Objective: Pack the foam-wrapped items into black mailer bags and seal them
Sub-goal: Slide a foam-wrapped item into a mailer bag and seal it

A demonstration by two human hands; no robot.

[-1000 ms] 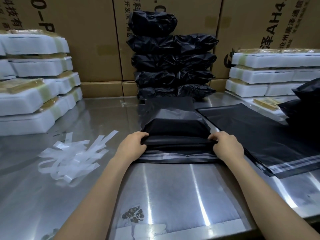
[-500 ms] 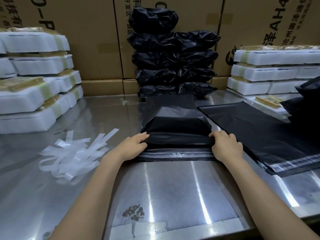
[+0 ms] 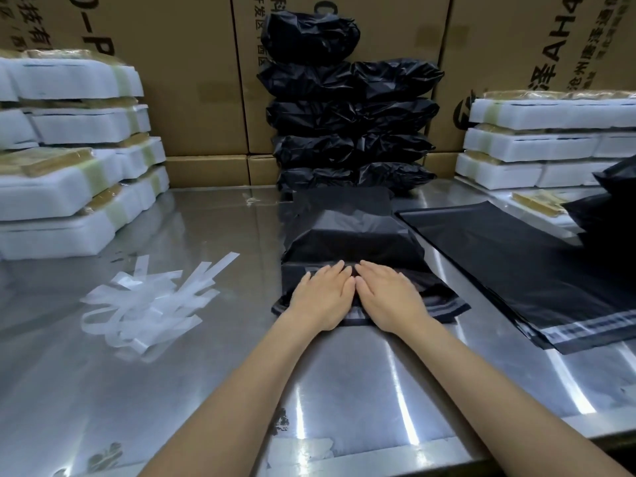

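A filled black mailer bag lies in the middle of the steel table, its near flap folded over. My left hand and my right hand lie flat side by side on that folded flap, fingers straight, pressing it down. A grey strip of the bag's edge shows to the right of my right hand. Foam-wrapped items are stacked at the left and at the right. Flat black mailer bags lie to the right.
Sealed black bags are piled against cardboard boxes at the back. Several peeled white strips litter the table to the left. More black bags sit at the far right. The table's front edge runs near my forearms.
Both hands slid inward from the bag's two sides to its middle and flattened out on the flap. The flap now lies folded down over the bag.
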